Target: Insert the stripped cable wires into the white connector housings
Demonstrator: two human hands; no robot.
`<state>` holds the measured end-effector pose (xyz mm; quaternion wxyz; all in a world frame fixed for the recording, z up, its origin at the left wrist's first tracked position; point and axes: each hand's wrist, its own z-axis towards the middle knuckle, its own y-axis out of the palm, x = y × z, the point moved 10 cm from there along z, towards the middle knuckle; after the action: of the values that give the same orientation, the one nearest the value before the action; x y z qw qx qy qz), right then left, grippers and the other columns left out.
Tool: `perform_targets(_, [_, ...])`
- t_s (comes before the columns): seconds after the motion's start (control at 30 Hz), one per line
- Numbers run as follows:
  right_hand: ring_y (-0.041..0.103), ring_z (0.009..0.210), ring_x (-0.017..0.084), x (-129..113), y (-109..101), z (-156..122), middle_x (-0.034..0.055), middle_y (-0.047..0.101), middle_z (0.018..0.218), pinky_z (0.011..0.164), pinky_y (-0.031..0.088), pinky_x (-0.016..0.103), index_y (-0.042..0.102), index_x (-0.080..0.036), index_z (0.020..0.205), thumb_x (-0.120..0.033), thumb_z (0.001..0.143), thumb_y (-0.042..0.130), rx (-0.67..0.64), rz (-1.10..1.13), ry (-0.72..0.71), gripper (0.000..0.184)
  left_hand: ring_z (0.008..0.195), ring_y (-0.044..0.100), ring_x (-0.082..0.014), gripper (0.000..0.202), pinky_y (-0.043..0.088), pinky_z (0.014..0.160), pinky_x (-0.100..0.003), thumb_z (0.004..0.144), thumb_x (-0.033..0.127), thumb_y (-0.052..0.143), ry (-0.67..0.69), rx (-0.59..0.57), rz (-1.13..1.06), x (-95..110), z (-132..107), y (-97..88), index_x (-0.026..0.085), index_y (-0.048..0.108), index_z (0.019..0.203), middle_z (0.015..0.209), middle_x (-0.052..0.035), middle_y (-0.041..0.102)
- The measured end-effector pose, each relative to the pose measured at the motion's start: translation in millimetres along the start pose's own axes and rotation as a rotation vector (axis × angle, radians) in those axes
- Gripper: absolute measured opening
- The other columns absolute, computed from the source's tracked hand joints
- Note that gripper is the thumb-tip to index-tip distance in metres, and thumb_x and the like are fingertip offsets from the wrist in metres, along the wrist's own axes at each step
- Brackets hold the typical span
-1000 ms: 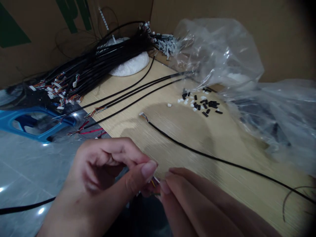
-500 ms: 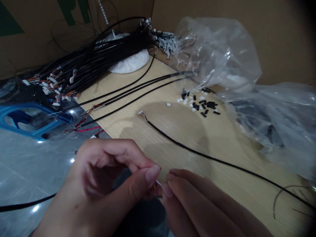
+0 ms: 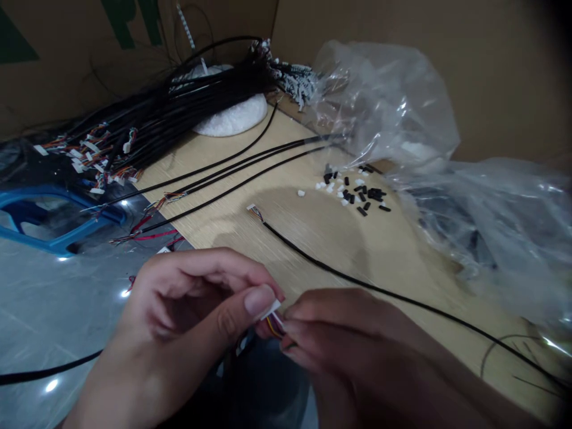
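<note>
My left hand (image 3: 187,316) pinches a small white connector (image 3: 270,310) between thumb and forefinger, low in the middle of the view. Thin coloured wires (image 3: 274,325) run out of the connector into the curled fingers of my right hand (image 3: 353,339), which grips them right beside it. The two hands touch at the fingertips. A black cable (image 3: 40,373) trails off to the left from under my left hand.
A black cable with a white plug (image 3: 254,208) crosses the wooden table (image 3: 322,238). Small black and white housings (image 3: 353,192) lie scattered beyond it. A bundle of black cables (image 3: 170,119) lies at the back left, crumpled clear bags (image 3: 402,107) at the right, a blue frame (image 3: 53,217) at the left.
My right hand has curled its fingers and closed on the wires. The white connector now shows at my left thumb tip. The view has shifted slightly.
</note>
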<state>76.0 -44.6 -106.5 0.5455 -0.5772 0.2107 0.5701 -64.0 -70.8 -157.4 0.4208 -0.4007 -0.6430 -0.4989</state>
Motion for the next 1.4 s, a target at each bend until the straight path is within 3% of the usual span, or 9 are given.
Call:
perform_targets(0.07, [0.074, 0.072, 0.014, -1.9, -4.2, 7.8, -0.0028, 0.077, 0.083, 0.060, 0.062, 0.018, 0.077, -0.034, 0.091, -0.023, 0.083, 0.077, 0.047, 0.077, -0.001, 0.013, 0.064, 0.070, -0.0030, 0.005, 0.053, 0.061, -0.001, 0.085, 0.033, 0.075, 0.048, -0.028, 0.015, 3.8, 1.2, 0.9, 0.036, 0.079, 0.085, 0.071, 0.0096, 0.076])
perform_targets(0.13, [0.072, 0.068, 0.012, 7.2, -2.2, 15.8, -0.0027, 0.074, 0.076, 0.061, 0.060, 0.015, 0.077, -0.028, 0.079, -0.015, 0.079, 0.078, 0.054, 0.269, 0.100, 0.013, 0.064, 0.069, -0.0024, 0.007, 0.054, 0.062, -0.001, 0.086, 0.033, 0.075, 0.094, -0.008, 0.043, 7.2, 1.6, -2.3, 0.038, 0.079, 0.087, 0.072, 0.0105, 0.076])
perform_targets(0.27, [0.070, 0.068, 0.009, 28.4, 28.4, 19.0, -0.0025, 0.071, 0.072, 0.066, 0.058, 0.015, 0.077, -0.024, 0.073, -0.015, 0.076, 0.080, -0.130, 0.706, 0.387, 0.010, 0.066, 0.070, -0.0018, 0.007, 0.053, 0.063, 0.000, 0.086, 0.034, 0.074, 0.110, 0.001, 0.031, 6.6, 3.5, -2.6, 0.040, 0.079, 0.088, 0.074, 0.0117, 0.076])
perform_targets(0.43, [0.068, 0.070, 0.004, 32.5, 35.2, 15.2, -0.0053, 0.071, 0.073, 0.069, 0.054, 0.010, 0.077, -0.023, 0.074, -0.016, 0.076, 0.081, -0.171, 0.844, 0.486, 0.009, 0.064, 0.070, -0.0034, 0.003, 0.054, 0.060, -0.002, 0.084, 0.036, 0.077, 0.132, 0.033, 0.058, 9.1, 4.1, -1.8, 0.037, 0.080, 0.083, 0.069, 0.0104, 0.074])
perform_targets(0.63, [0.065, 0.067, 0.004, 25.6, 24.0, 17.4, -0.0052, 0.068, 0.069, 0.064, 0.053, 0.007, 0.074, -0.020, 0.068, -0.007, 0.065, 0.084, -0.078, 0.659, 0.464, 0.016, 0.065, 0.071, -0.0035, 0.007, 0.055, 0.062, -0.003, 0.085, 0.031, 0.076, 0.179, 0.085, 0.109, 14.3, 0.2, -3.6, 0.037, 0.079, 0.083, 0.072, 0.0108, 0.075])
perform_targets(0.9, [0.066, 0.070, 0.011, 10.3, 4.5, 13.7, -0.0021, 0.065, 0.073, 0.065, 0.056, 0.022, 0.063, -0.019, 0.074, -0.018, 0.085, 0.067, 0.005, 0.186, 0.275, 0.012, 0.063, 0.069, -0.0019, 0.018, 0.053, 0.062, 0.000, 0.086, 0.023, 0.074, 0.207, 0.140, 0.190, 16.5, -2.2, -4.3, 0.040, 0.078, 0.084, 0.072, 0.0127, 0.076])
perform_targets(1.1, [0.068, 0.069, 0.013, 8.6, -0.3, 6.3, -0.0030, 0.067, 0.075, 0.064, 0.057, 0.025, 0.063, -0.022, 0.078, -0.014, 0.086, 0.063, 0.036, 0.033, 0.237, 0.011, 0.059, 0.067, -0.0040, 0.003, 0.053, 0.056, -0.003, 0.083, 0.035, 0.077, 0.148, 0.187, 0.196, 3.6, -1.4, -9.3, 0.037, 0.078, 0.082, 0.069, 0.0101, 0.074])
perform_targets(1.3, [0.061, 0.055, 0.009, -7.9, -12.7, 3.5, -0.0063, 0.062, 0.066, 0.046, 0.048, 0.020, 0.059, -0.025, 0.074, -0.011, 0.084, 0.063, 0.239, -0.188, 0.088, 0.018, 0.058, 0.066, -0.0044, 0.005, 0.053, 0.056, -0.004, 0.078, 0.038, 0.081, 0.007, 0.186, 0.095, -8.8, -0.8, -6.1, 0.035, 0.078, 0.081, 0.069, 0.0079, 0.074])
perform_targets(1.4, [0.060, 0.052, 0.008, -11.6, -10.1, 5.8, -0.0052, 0.063, 0.066, 0.042, 0.048, 0.017, 0.059, -0.025, 0.074, -0.015, 0.085, 0.063, 0.163, -0.238, 0.002, 0.015, 0.057, 0.064, -0.0038, 0.005, 0.052, 0.055, -0.003, 0.078, 0.038, 0.081, 0.004, 0.190, 0.098, -7.9, -0.4, -4.3, 0.034, 0.078, 0.079, 0.068, 0.0075, 0.073])
